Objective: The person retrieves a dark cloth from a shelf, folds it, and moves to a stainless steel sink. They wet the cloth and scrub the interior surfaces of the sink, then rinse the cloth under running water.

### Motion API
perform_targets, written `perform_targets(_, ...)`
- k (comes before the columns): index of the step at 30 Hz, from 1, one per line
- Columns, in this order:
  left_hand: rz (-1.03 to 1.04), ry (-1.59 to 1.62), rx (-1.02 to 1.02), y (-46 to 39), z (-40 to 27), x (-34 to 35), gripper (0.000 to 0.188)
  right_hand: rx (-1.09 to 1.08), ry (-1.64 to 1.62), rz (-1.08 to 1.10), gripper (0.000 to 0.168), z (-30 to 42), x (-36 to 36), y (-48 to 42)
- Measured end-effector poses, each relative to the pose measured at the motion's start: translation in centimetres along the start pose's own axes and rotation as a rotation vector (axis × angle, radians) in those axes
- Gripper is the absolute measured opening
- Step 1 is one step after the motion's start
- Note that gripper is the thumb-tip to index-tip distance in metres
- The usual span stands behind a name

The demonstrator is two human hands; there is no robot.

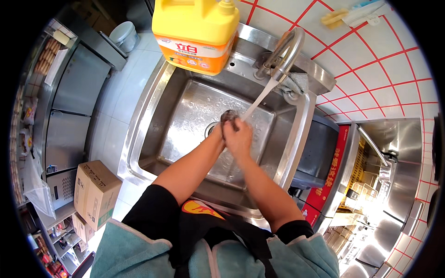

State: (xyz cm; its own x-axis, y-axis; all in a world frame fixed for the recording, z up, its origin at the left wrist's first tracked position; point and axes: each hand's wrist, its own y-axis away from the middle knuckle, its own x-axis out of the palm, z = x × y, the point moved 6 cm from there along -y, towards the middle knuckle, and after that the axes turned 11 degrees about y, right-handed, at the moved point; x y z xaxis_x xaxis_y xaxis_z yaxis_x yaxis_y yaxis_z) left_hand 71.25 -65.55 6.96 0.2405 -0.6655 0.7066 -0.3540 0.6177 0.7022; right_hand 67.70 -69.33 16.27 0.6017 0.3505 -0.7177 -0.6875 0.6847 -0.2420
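Observation:
My left hand (218, 131) and my right hand (240, 137) are pressed together over a stainless steel sink basin (194, 104). Between them is a dark, wet wad (229, 115), which looks like a scouring pad but is blurred. My right hand lies over it and hides much of my left hand's fingers. From the curved metal faucet (292, 47) a stream of water (260, 98) runs down beside my right fingers. Behind my hands, the drain (210, 128) is partly covered. Water wets the basin floor.
A large yellow detergent jug (194, 38) stands on the sink's back left rim. A grey cloth (294, 83) hangs near the faucet base. Right of the sink is a dark lidded bin (314, 149); fryer baskets (361, 196) lie beyond. A cardboard box (95, 194) sits at left.

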Motion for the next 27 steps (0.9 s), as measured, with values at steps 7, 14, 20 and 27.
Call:
perform_targets(7,-0.082,-0.017,0.048,-0.9,-1.2,-2.3,0.021,0.250,-0.029,0.172,0.026,-3.2,1.1,-2.4)
perform_targets(14,-0.328,-0.158,-0.314,3.1,-3.2,-2.0,0.057,0.620,-0.724,0.701,0.032,-2.9,1.1,-2.2)
perform_targets(20,-0.229,-0.119,-0.191,2.9,-1.1,-0.5,0.030,0.726,-0.768,1.021,0.040,-3.9,-0.3,-4.1)
perform_targets(27,-0.266,-0.004,-0.089,3.9,-0.7,0.8,0.025,0.806,-0.879,0.299,0.020,-10.9,-0.6,-14.0)
